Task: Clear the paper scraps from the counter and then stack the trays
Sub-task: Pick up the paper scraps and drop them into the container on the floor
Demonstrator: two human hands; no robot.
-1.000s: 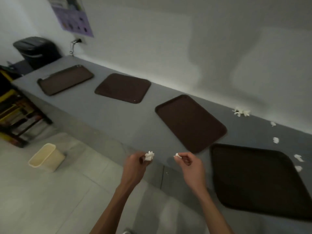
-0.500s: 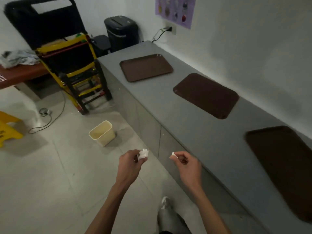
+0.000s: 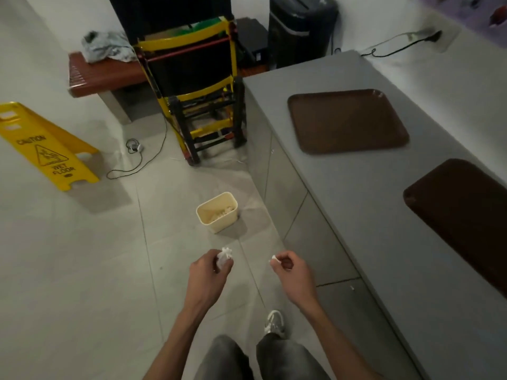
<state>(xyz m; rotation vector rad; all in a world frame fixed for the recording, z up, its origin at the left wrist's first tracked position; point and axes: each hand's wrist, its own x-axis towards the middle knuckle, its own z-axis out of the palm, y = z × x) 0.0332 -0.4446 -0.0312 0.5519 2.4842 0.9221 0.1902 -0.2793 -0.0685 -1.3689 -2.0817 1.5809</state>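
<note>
Sign [image 3: 52, 157] beyond left hand [image 3: 210, 272] reads "CAUTION WET FLOOR".

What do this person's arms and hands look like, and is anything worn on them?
Both are bare. The left hand and the right hand have no gloves, and no ring, watch or bracelet shows in this dim view. No sleeves appear anywhere up to the frame's lower edge. Below them are grey trousers and a light sneaker.

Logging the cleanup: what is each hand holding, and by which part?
Left hand grips a crumpled paper wad by its lower half; right hand pinches a small paper scrap by its lower end.
</note>
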